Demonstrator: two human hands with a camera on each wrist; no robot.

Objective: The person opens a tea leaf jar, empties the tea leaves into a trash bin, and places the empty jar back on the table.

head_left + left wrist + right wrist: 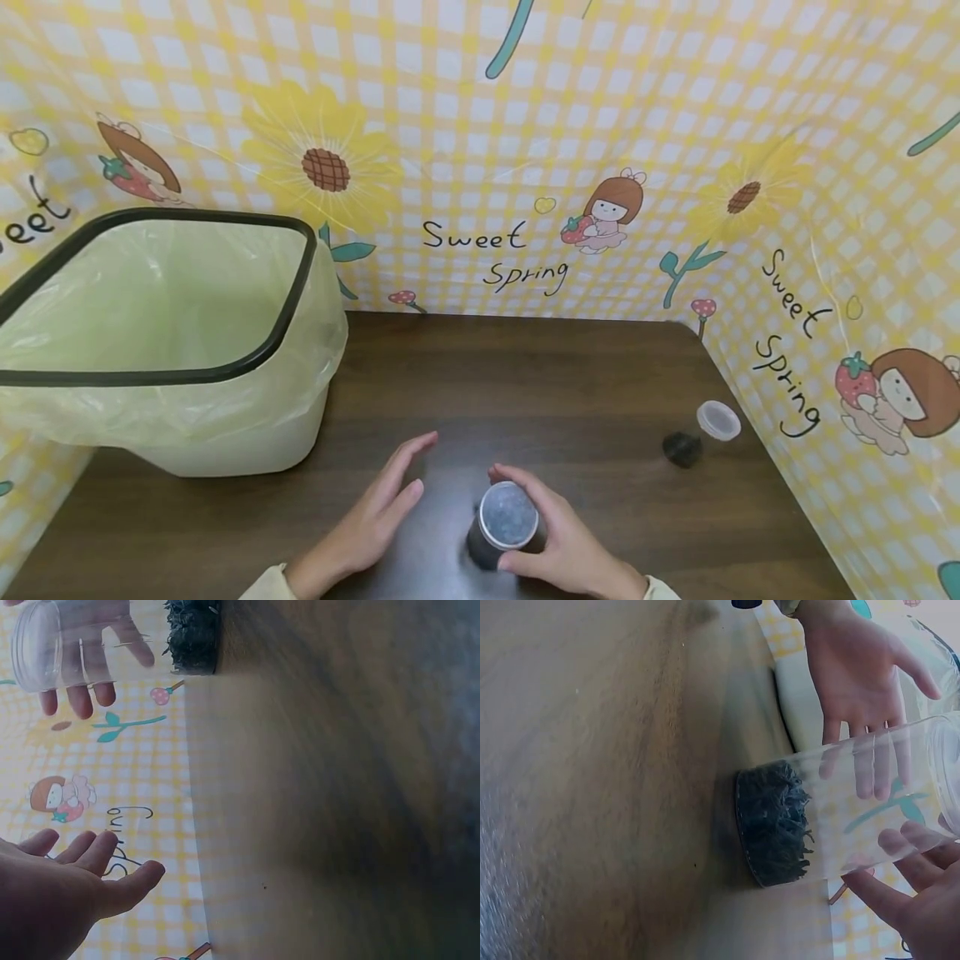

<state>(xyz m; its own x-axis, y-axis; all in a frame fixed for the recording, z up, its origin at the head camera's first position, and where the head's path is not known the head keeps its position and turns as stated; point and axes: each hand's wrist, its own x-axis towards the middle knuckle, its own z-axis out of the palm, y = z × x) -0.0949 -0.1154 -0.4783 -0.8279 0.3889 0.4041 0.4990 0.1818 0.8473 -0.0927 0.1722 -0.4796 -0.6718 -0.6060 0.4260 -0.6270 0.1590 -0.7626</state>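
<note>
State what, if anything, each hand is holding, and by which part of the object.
The right hand holds the clear jar round the upper part of its side wall, below the rim. The left hand holds nothing.

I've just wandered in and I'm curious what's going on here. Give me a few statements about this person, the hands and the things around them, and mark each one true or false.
1. The right hand holds a clear jar. True.
2. The left hand grips the jar too. False: it is open and apart from the jar.
3. The jar is full to the brim. False: dark stuff lies only at its bottom.
4. A lined bin stands on the table to the person's left. True.
5. The wall covering is plain white. False: it is yellow-checked, with flowers and words.
</note>
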